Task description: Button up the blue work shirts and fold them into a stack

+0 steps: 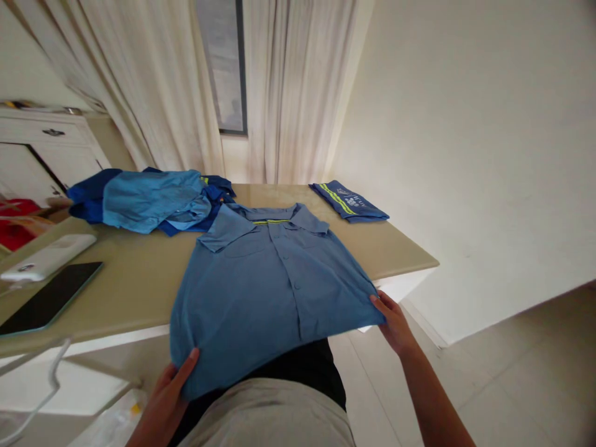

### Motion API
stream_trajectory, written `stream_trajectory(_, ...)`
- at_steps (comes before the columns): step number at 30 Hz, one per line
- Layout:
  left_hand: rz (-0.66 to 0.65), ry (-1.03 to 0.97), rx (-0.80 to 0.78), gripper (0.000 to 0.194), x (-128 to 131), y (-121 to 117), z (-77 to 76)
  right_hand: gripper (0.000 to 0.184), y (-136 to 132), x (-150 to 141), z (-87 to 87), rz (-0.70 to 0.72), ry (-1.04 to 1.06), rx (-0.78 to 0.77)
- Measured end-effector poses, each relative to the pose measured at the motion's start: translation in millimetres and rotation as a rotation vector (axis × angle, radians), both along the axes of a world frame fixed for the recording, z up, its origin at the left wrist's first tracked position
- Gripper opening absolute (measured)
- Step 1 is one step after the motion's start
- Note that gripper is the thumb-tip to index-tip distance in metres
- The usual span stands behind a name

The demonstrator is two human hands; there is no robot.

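Note:
A blue button-up shirt (pixel 261 285) lies front side up, its collar on the table and its lower part stretched out past the near edge. My left hand (pixel 170 388) pinches the shirt's bottom left corner, thumb on top and the other fingers hidden below. At the bottom right side my right hand (pixel 391 320) grips the hem, thumb and index finger on the cloth. Between both hands the hem hangs in front of my body. A yellow-green strip shows inside the collar.
A heap of blue clothes (pixel 149 198) lies at the table's back left. A folded dark blue garment (pixel 349 202) with yellow-green stripes is at the back right. A phone (pixel 51 295) and a white device (pixel 49 256) rest at left. The table (pixel 135 292) meets a wall.

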State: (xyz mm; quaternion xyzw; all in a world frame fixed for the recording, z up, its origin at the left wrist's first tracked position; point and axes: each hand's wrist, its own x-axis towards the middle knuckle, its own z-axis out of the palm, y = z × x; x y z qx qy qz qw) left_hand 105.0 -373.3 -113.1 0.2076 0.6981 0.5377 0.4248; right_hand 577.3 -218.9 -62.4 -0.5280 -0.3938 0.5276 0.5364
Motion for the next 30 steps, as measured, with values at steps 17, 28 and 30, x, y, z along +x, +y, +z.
stream_trajectory(17, 0.032, 0.009, -0.009, 0.062, -26, -38, -25.2, 0.041, -32, -8, -22.2, 0.116, 0.127, -0.101)
stream_trajectory(28, -0.060, -0.082, -0.022, 0.047, -14, -34, -15.8, 0.043, -37, -14, -29.6, 0.317, -0.027, -0.140)
stream_trajectory(30, -0.019, -0.112, -0.017, 0.050, -17, -33, -10.8, 0.043, -37, -11, -27.6, 0.329, -0.087, -0.150)
